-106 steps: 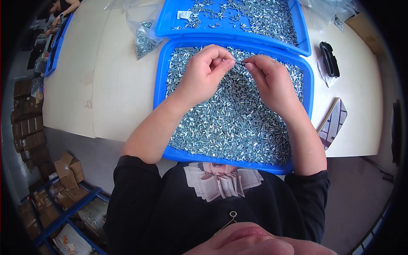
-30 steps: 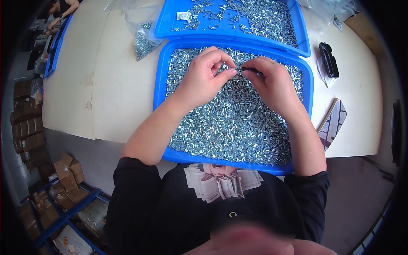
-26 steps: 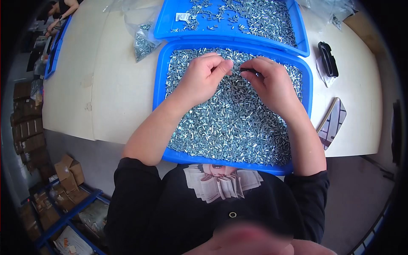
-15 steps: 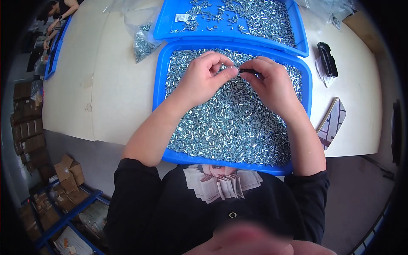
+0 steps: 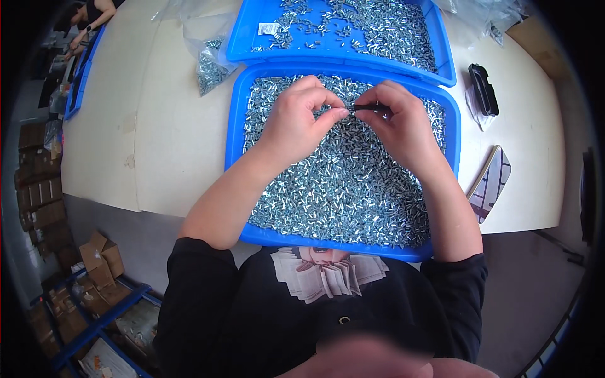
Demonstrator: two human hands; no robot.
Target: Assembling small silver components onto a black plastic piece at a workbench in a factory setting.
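Over the far half of a blue bin (image 5: 343,247), both hands meet fingertip to fingertip. The bin holds a thick layer of small shiny metal pins (image 5: 340,189). My right hand (image 5: 403,116) pinches a short, slim black tool (image 5: 373,108), its tip pointing left; its exact kind does not show. Thumb and index finger of my left hand (image 5: 301,113) are closed close to that tip, on something too small to make out. A narrow gap lies between the two hands.
Behind stands a second blue bin (image 5: 255,44) with more metal pins and a small white packet (image 5: 268,28). A plastic bag of pins (image 5: 211,72) lies left. On the right are a black open case (image 5: 483,89) and a phone (image 5: 490,184). A co-worker's arm (image 5: 94,22) shows far left.
The fingers of both hands have shifted slightly, and more of the black tool shows in my right hand. The view has moved a little.
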